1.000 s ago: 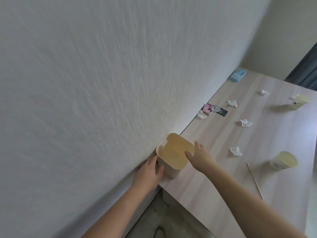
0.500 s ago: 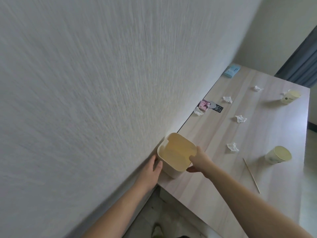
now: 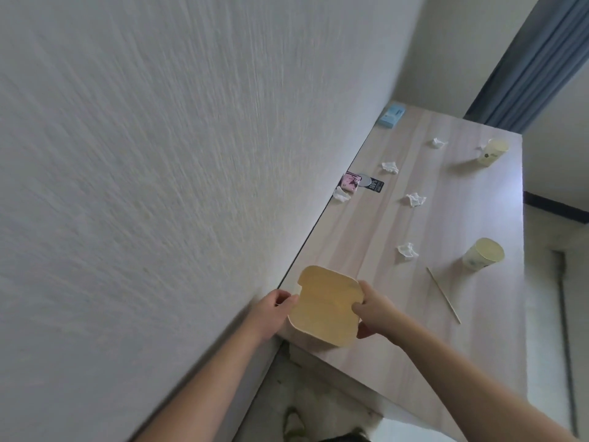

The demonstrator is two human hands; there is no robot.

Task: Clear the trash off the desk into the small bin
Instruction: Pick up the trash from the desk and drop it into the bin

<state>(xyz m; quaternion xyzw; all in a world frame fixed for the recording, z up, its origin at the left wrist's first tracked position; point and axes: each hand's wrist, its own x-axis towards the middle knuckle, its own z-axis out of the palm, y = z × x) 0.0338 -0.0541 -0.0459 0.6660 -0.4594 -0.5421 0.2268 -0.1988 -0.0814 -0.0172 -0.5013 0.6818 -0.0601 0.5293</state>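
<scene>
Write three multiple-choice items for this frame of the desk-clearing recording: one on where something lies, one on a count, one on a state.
1. Where does the small bin stand?
A. on the desk's near corner by the wall
B. at the far end beside the blue packet
C. on the floor

2. How many paper cups are on the desk?
A. one
B. two
C. four

3. What are the hands doing with the bin?
A. both hold it, one on each side
B. only the right hand touches it
C. neither touches it

Answers:
1. A, it sits at the near edge of the desk close to the wall.
2. B, a near paper cup and a far paper cup both stand along the right edge.
3. A, the left hand grips the wall side and the right hand grips the opposite side.
</scene>
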